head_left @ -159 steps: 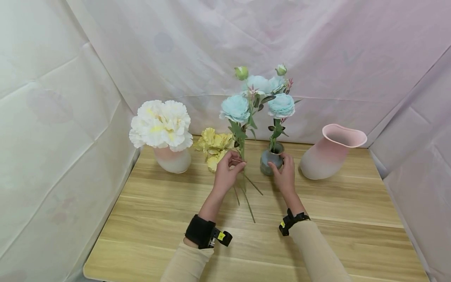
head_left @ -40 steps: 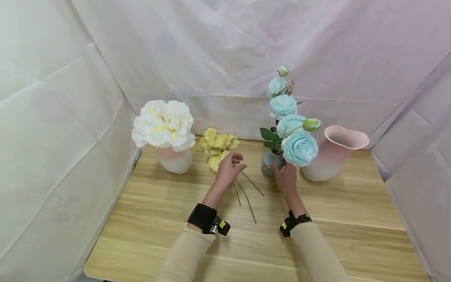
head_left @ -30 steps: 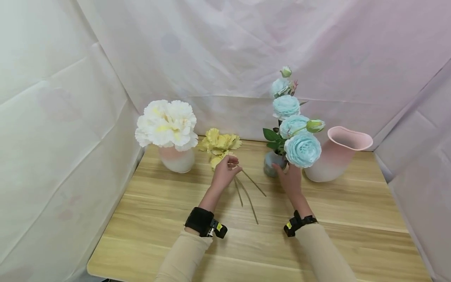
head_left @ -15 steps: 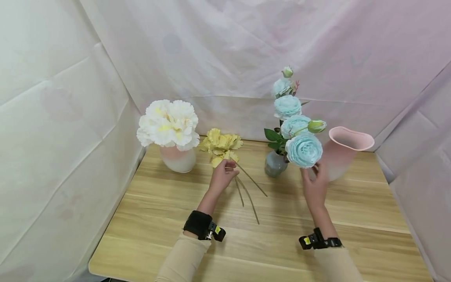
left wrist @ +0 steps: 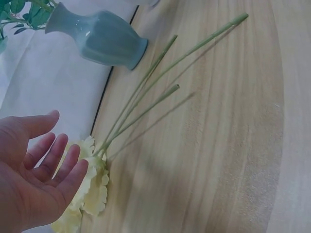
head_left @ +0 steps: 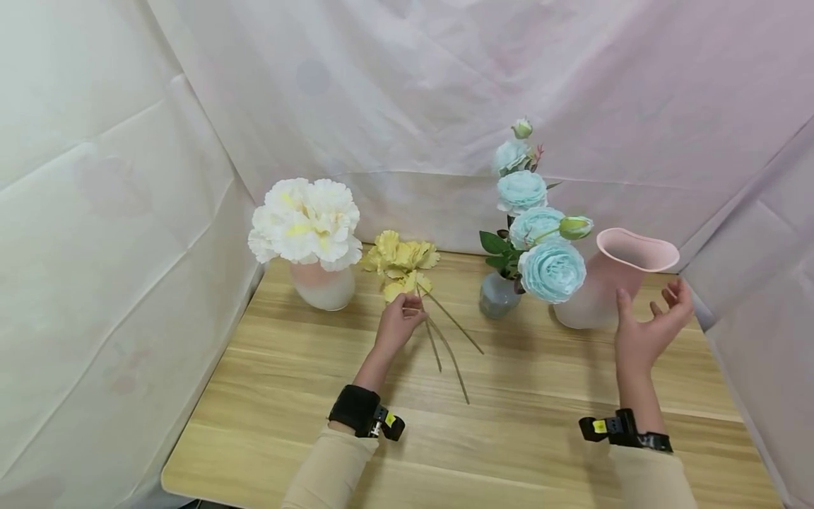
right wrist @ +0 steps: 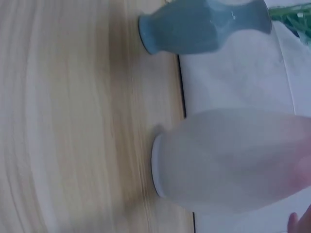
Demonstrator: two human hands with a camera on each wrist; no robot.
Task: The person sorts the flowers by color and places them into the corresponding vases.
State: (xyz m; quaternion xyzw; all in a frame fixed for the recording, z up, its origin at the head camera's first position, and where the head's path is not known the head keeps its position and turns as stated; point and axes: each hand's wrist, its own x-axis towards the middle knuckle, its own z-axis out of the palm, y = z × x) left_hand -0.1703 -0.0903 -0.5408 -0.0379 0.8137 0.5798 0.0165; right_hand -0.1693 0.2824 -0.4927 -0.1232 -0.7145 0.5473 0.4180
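My left hand (head_left: 397,326) hovers by the yellow artificial flowers (head_left: 397,256). Its fingers are loosely bent with nothing between them, as the left wrist view shows. The flowers' bare stems (left wrist: 146,82) spread over the wooden table. Beside the pink-and-white vase (head_left: 591,300) at the right is my right hand (head_left: 651,336), fingers apart and holding nothing; I cannot tell whether it touches the vase. That vase has nothing showing in its mouth. Light blue artificial flowers (head_left: 552,272) stand in the small blue-grey vase (head_left: 498,297), leaning right over its side.
A second pink-and-white vase (head_left: 323,288) with large white flowers (head_left: 305,223) stands at the back left. Pale cloth (head_left: 407,92) hangs behind and at both sides of the wooden table (head_left: 509,438).
The blue flower stem that stood by my left hand is now in the small vase. My right hand has let go of that vase and moved right. My left hand shifted slightly down.
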